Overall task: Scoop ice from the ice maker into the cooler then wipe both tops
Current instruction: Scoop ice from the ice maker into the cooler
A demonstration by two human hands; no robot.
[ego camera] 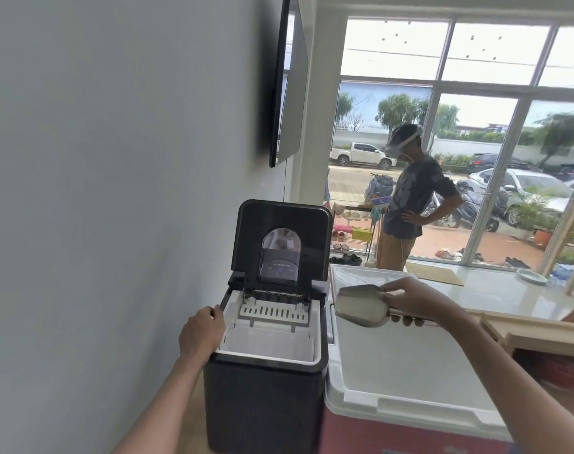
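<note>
A black box-shaped plastic ice maker (262, 404) stands against a pale grey wall (99, 158). Its black lid with an arched clear window (282, 240) is tipped up and back, upright over the rear edge. The white inside is exposed, with a white slotted tray (274, 312) at the back and a translucent white basket (269, 345) in front of it; whether ice lies in the basket cannot be told.

The left hand (202, 332) rests on the ice maker's left rim, fingers curled over the edge just beside the black hinge strut.

Touching the ice maker's right side is a red cooler with a white lid (410, 371), and the lid is down. Above that lid, just right of the ice maker's open top, the right hand (410, 303) is clamped round the handle of a silver metal scoop (361, 306), whose bowl points towards the ice maker.

Above the ice maker, a flat black screen (289, 80) hangs on the wall. Beyond it and to the right, another person wearing a headset (410, 198) stands before large windows (475, 77) with one hand on the hip.
</note>
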